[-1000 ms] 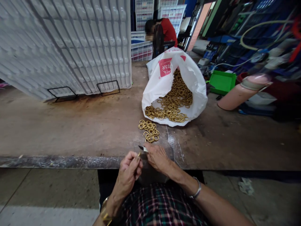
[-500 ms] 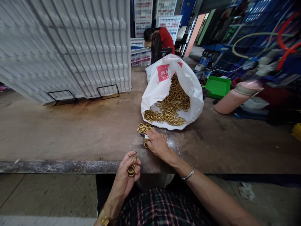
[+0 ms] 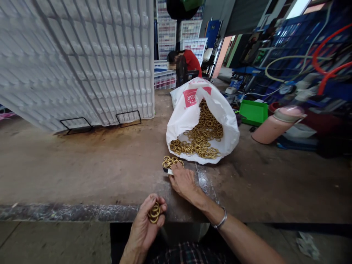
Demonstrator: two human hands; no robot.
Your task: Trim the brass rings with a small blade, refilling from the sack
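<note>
1. A few gold rings [image 3: 154, 213] are held in the left hand [image 3: 142, 226], its fingers curled around them, over the near edge of the table [image 3: 82, 179].
2. Farther away, a ring pile [image 3: 168, 161] seems to be touched by the right hand [image 3: 184, 180]; a dark-tipped tool [image 3: 167, 171] is pinched in its fingers.
3. If that tip is sharp, skin could be cut; if the left grip is loosened, rings could be dropped.
4. Beyond the pile, more rings [image 3: 207, 134] could be spilled if their white bag [image 3: 178, 123] is bumped.

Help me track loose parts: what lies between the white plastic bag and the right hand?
In the head view, a small pile of round gold-coloured rings lies there.
</note>
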